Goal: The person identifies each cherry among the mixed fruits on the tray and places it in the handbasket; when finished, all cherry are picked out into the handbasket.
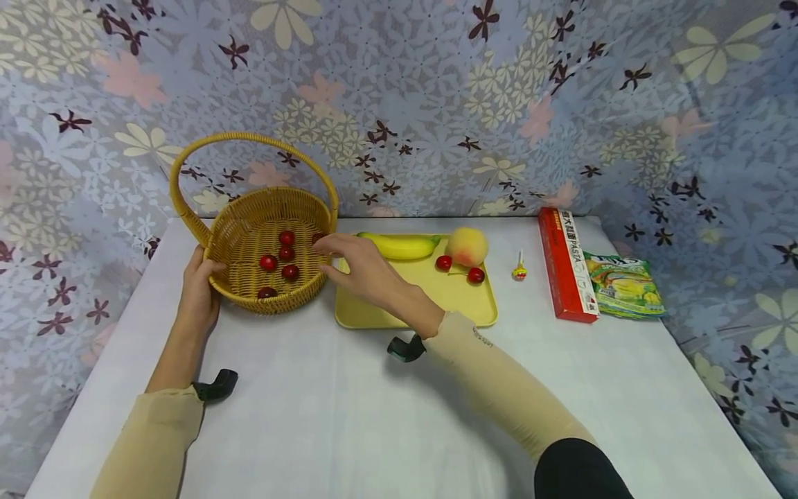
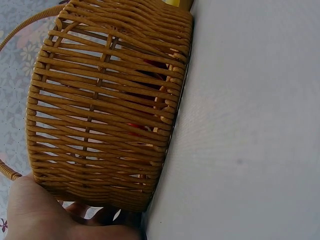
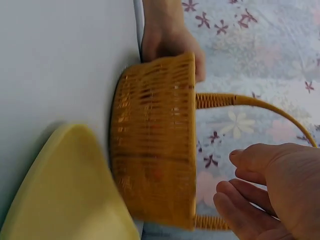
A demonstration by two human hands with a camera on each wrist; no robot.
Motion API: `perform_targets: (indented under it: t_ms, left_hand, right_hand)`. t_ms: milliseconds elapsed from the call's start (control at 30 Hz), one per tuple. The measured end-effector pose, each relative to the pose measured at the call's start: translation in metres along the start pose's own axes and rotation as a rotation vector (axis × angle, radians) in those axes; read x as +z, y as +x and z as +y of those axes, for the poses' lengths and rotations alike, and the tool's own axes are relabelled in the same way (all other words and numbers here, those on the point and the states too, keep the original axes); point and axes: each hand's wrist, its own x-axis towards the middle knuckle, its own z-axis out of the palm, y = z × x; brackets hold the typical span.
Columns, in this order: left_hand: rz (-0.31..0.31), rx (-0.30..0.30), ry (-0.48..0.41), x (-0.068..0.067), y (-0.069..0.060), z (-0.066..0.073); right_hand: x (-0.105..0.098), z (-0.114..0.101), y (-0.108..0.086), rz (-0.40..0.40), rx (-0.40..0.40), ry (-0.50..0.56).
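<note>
A round wicker basket (image 1: 249,208) with a tall arched handle stands at the back left of the table, several red cherries (image 1: 289,272) lying on its bottom. My left hand (image 1: 198,291) holds the basket's left side, thumb over the rim and fingers against the outer wall. Over the right rim hovers my right hand (image 1: 364,270). In the right wrist view its thumb and fingers are apart and nothing shows between them. One cherry (image 1: 318,238) is partly visible beside the fingertips, inside the basket.
Right of the basket, a yellow tray (image 1: 430,315) carries a banana (image 1: 402,247), a peach (image 1: 467,247) and two cherries (image 1: 476,276). Farther right are a lollipop (image 1: 519,269), a red pasta box (image 1: 564,267) and a green-yellow snack bag (image 1: 623,285). A flowered cloth hangs behind.
</note>
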Motion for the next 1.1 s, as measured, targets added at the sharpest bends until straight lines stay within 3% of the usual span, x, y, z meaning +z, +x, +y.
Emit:
perform_targets:
  t_ms: [233,633,933,1100]
  left_hand:
    - [-0.006,-0.012,0.017,-0.001,0.002,0.0]
    - [-0.002,-0.026,0.014,-0.001,0.0,0.0]
    - [0.009,-0.005,0.009,-0.001,-0.001,-0.003]
    - [0.009,0.007,0.019,-0.001,0.0,-0.002]
  right_hand:
    - [-0.02,0.029,-0.036,0.114,0.077,0.055]
    - [-0.047,0.072,-0.094,0.219,0.234,-0.032]
    - [-0.06,0.091,-0.118,0.303,0.296,-0.139]
    - [-0.059,0.097,-0.126,0.287,0.344,-0.16]
